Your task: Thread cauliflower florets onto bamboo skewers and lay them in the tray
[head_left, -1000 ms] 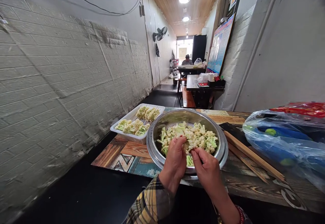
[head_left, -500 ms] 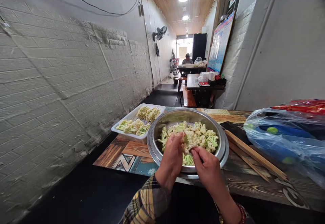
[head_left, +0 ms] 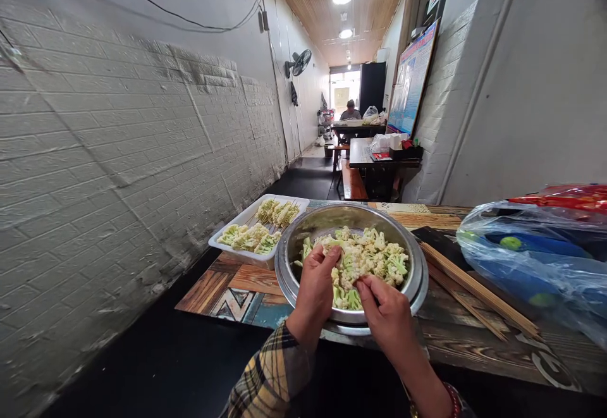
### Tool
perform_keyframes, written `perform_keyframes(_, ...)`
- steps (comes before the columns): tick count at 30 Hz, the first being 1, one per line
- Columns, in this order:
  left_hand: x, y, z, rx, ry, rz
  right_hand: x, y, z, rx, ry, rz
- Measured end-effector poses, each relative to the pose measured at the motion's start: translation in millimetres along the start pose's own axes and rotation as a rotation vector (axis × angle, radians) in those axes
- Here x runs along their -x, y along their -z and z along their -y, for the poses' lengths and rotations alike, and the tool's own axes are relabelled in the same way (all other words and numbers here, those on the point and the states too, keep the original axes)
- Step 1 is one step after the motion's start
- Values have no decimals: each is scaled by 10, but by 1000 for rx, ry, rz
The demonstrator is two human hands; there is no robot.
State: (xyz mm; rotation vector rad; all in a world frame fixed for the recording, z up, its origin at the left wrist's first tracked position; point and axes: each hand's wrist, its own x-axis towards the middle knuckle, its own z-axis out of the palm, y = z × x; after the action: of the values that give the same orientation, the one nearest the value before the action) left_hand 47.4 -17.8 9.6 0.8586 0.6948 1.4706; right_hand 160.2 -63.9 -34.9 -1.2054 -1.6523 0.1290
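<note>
- The right hand [head_left: 385,304] is pinching cauliflower [head_left: 349,265] in its fingers over the bowl [head_left: 310,228].
- The left hand [head_left: 317,282] is hovering leftward, finger hold unclear.
- Pressing lightly is probably keeping pieces whole.

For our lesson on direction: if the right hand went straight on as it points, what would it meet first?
The right hand would most likely meet cauliflower first, in or above the bowl; depth is unclear, so they may already touch.

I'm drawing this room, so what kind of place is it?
Probably a small eatery: there's a metal bowl of cauliflower, a white tray of cauliflower skewers, and, farther back, a dark table with a bench.
</note>
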Motion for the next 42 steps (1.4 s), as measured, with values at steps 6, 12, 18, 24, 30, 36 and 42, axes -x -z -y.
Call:
perform_keyframes(6, 23, 39, 25, -52, -30, 34, 2, 7, -4, -29, -18, 23)
perform_keyframes(12, 15, 24, 2, -16, 32, 52, -29, 29, 19, -45, -18, 5)
perform_keyframes(18, -35, 25, -117, 63, 95, 83, -40, 39, 28, -49, -19, 34)
perform_keyframes(24, -106, 86, -90, 13, 52, 19, -22, 36, 11, -48, -36, 69)
perform_keyframes(30, -111, 91, 0, -44, 28, 39, -28, 64, 25, 3, -45, 62)
perform_keyframes(36, -203, 144, -86, -134, 31, 140, -75, 114, 23, -54, -124, 95)
perform_keyframes(42, -418, 385, -214, -427, 20, 236, -209, 260, -199, -113, -271, 79)
